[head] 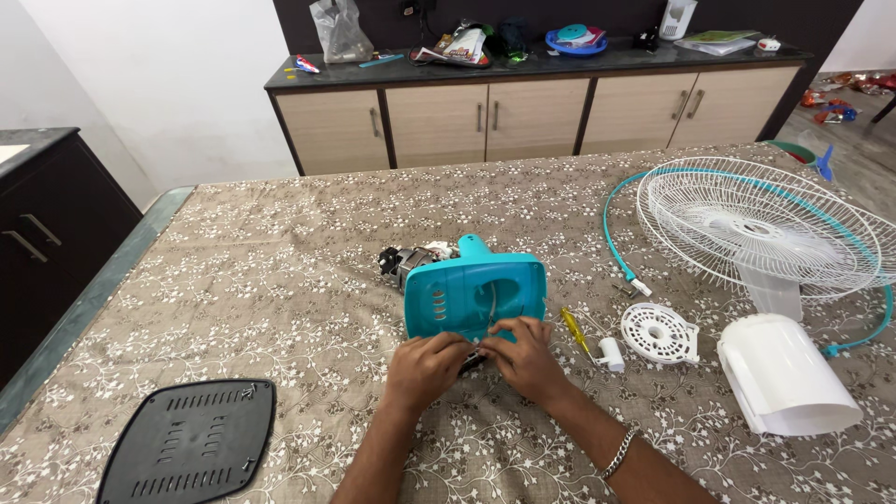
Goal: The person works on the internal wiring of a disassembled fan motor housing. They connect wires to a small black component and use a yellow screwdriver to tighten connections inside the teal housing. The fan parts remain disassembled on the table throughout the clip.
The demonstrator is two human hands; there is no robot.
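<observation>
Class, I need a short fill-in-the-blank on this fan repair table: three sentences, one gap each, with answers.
1. Both hands, left hand and right hand, work at the near edge of the ____ motor housing.
2. The black vented cover lies to the person's ____.
3. The white wire fan guard has a ____ rim.

Answers: teal; left; teal

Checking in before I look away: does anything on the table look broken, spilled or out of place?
Nothing spilled or visibly broken. The fan lies in pieces: teal housing at both hands, white grille and black vented panel lying apart.
</observation>
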